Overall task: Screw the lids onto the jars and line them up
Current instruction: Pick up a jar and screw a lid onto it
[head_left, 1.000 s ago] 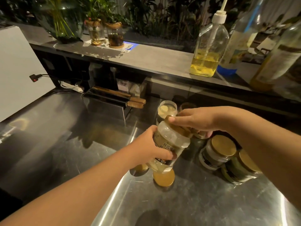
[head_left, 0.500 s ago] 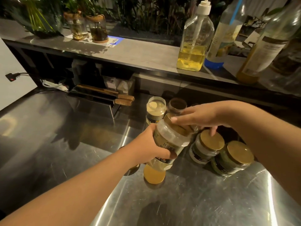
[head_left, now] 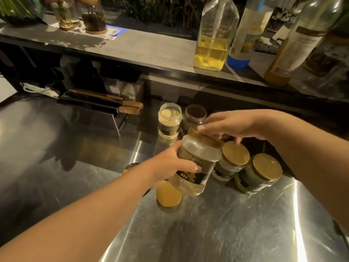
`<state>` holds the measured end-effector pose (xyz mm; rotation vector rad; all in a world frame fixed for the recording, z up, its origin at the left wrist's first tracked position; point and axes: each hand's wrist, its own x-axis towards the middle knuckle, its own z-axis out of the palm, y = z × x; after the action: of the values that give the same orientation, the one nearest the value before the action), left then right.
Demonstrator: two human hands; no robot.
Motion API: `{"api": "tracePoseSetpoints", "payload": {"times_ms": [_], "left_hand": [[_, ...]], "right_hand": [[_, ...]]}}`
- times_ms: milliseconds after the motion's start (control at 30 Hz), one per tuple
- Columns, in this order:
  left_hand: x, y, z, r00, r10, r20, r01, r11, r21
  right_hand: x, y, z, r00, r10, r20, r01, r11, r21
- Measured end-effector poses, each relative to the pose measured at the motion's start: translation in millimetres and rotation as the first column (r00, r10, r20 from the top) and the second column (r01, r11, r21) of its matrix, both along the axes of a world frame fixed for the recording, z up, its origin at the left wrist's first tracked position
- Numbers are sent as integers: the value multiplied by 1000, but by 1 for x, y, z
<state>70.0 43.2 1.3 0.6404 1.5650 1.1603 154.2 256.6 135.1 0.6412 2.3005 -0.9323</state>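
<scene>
A pump bottle (head_left: 213,44) of yellow liquid stands on the shelf (head_left: 147,48) above two wooden-handled knives (head_left: 130,107).

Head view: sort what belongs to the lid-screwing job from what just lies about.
Job: left hand, right hand, held jar, its lid, loose lid, pale open jar, brown open jar, white capped jar, green capped jar.
Lying about: pump bottle, knife rack, labelled bottle.

Loose lid (head_left: 168,194) before held jar (head_left: 196,163)
</scene>
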Motion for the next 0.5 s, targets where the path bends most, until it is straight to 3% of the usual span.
{"api": "tracePoseSetpoints", "payload": {"times_ms": [100,300,500], "left_hand": [[-1,6,-1,999,-11,-47,11,1000,5],[4,20,-8,993,-17,-118,19,1000,17],[-1,26,-23,989,75,-130,-77,997,-11]], "right_hand": [[5,5,6,994,40,-100,-57,984,-169],[-1,-6,-7,991,102,-91,-80,971,224],[2,-5,-29,980,138,-145,-94,957,275]]}}
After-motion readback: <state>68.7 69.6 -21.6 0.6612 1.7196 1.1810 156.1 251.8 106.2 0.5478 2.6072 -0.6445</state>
